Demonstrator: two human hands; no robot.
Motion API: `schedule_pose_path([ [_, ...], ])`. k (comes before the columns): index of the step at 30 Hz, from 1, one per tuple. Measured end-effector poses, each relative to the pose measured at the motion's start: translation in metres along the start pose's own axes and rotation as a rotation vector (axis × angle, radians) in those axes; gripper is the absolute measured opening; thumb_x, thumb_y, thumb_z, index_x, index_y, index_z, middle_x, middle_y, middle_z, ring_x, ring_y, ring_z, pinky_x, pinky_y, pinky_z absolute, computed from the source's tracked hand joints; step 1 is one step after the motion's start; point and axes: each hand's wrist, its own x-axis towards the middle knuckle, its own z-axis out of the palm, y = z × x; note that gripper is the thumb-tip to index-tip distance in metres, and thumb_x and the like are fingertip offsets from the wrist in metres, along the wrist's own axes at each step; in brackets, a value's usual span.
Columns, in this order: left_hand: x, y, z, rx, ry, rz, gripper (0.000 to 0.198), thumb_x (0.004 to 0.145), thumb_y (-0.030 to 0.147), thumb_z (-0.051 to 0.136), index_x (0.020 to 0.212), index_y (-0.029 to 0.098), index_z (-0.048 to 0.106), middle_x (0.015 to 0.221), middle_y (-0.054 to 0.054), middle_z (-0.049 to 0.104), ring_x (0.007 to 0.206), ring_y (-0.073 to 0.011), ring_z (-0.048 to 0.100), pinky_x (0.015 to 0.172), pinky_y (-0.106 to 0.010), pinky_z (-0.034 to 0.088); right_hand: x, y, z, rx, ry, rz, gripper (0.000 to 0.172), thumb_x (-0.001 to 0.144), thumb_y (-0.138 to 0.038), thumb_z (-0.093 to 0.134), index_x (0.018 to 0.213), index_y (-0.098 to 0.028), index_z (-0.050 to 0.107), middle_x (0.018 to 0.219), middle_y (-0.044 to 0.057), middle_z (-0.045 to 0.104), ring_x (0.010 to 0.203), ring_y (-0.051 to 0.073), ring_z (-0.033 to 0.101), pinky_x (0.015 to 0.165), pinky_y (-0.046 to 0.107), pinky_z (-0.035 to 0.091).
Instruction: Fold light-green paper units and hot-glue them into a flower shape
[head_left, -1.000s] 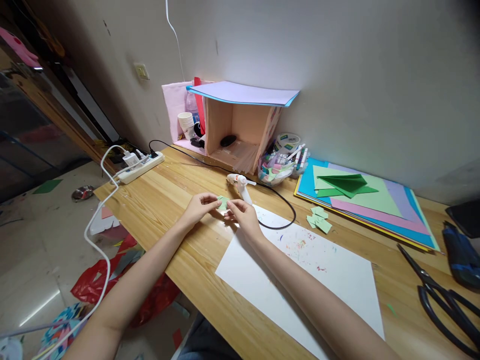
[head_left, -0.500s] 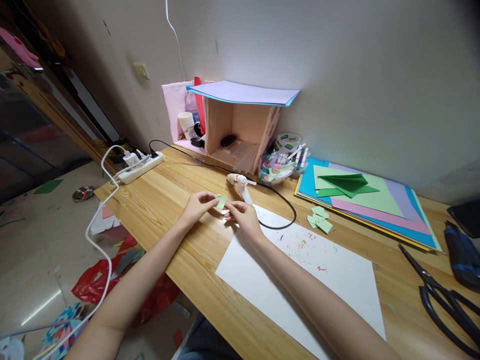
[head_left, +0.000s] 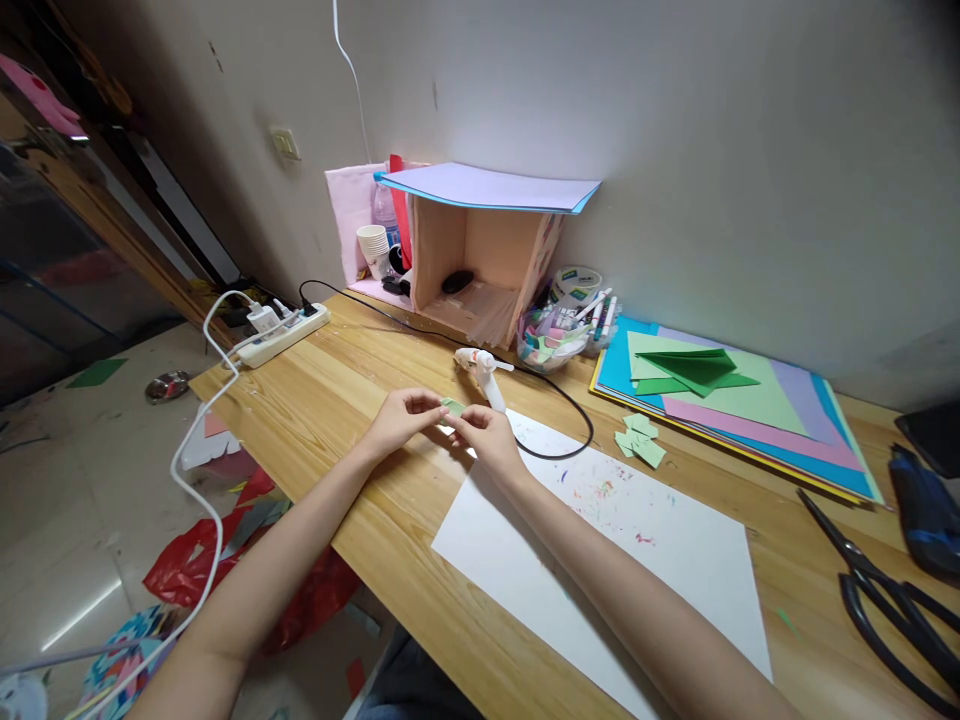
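Note:
Between my two hands is a small piece of light green paper point(head_left: 453, 406), pinched at both sides. My left hand point(head_left: 405, 420) grips its left end with thumb and fingers. On the other side my right hand point(head_left: 484, 436) pinches it too, its forearm crossing over a white sheet point(head_left: 675, 560) marked with coloured specks. Just behind the hands stands a white glue gun point(head_left: 484, 375) with a black cord. Several small light green paper pieces point(head_left: 640, 440) lie to the right of the hands.
A power strip point(head_left: 283, 335) sits at the table's left edge. Behind stand an open cardboard box point(head_left: 480, 260), paper cups point(head_left: 373, 248) and a tub of markers and scraps point(head_left: 555, 335). Stacked coloured paper point(head_left: 765, 440) and black scissors point(head_left: 862, 570) lie on the right.
The light green paper has turned and looks narrower, more covered by fingers. My left hand's fingers have shifted slightly right, so both hands' fingertips now meet around it.

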Motion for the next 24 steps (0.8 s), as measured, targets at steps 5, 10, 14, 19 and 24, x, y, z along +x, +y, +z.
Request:
schedule_pose_path([
  [5, 0.002, -0.002, -0.001, -0.017, 0.014, -0.032, 0.03, 0.06, 0.036, 0.073, 0.077, 0.012, 0.066, 0.077, -0.007, 0.069, 0.07, -0.0178, 0.063, 0.071, -0.029, 0.049, 0.003, 0.003, -0.004, 0.039, -0.05, 0.031, 0.034, 0.062, -0.047, 0.068, 0.062, -0.014, 0.059, 0.051, 0.0, 0.059, 0.044, 0.01, 0.054, 0.047, 0.024, 0.046],
  [10, 0.005, 0.0, -0.004, -0.003, 0.109, -0.025, 0.03, 0.059, 0.037, 0.073, 0.074, 0.013, 0.064, 0.072, -0.004, 0.066, 0.066, -0.0159, 0.06, 0.069, -0.028, 0.049, 0.004, 0.005, -0.004, 0.016, -0.11, -0.001, 0.033, 0.069, -0.044, 0.062, 0.077, -0.013, 0.066, 0.056, 0.001, 0.062, 0.047, 0.01, 0.056, 0.05, 0.023, 0.046],
  [14, 0.004, 0.004, -0.005, -0.059, 0.174, 0.026, 0.029, 0.063, 0.038, 0.07, 0.077, 0.014, 0.061, 0.074, -0.002, 0.062, 0.069, -0.0136, 0.058, 0.071, -0.027, 0.048, -0.006, -0.001, -0.006, -0.129, -0.104, -0.046, 0.03, 0.069, -0.04, 0.063, 0.079, -0.012, 0.069, 0.059, 0.003, 0.063, 0.049, 0.011, 0.056, 0.049, 0.023, 0.046],
  [19, -0.005, 0.018, 0.019, -0.013, 0.051, 0.162, 0.019, 0.071, 0.033, 0.065, 0.081, 0.017, 0.062, 0.081, -0.002, 0.061, 0.079, -0.0152, 0.058, 0.077, -0.029, 0.047, -0.034, -0.029, -0.043, -0.205, -0.019, -0.105, 0.025, 0.061, -0.039, 0.071, 0.066, -0.014, 0.066, 0.06, 0.002, 0.063, 0.048, 0.01, 0.055, 0.049, 0.021, 0.043],
  [24, -0.007, 0.042, 0.073, 0.174, -0.251, 0.457, 0.009, 0.074, 0.026, 0.064, 0.076, 0.019, 0.069, 0.096, -0.008, 0.059, 0.097, -0.0201, 0.055, 0.09, -0.033, 0.041, -0.074, -0.048, -0.097, 0.033, -0.092, 0.194, 0.047, 0.075, -0.056, 0.051, 0.078, -0.012, 0.068, 0.081, 0.01, 0.068, 0.054, 0.011, 0.058, 0.053, 0.025, 0.047],
])
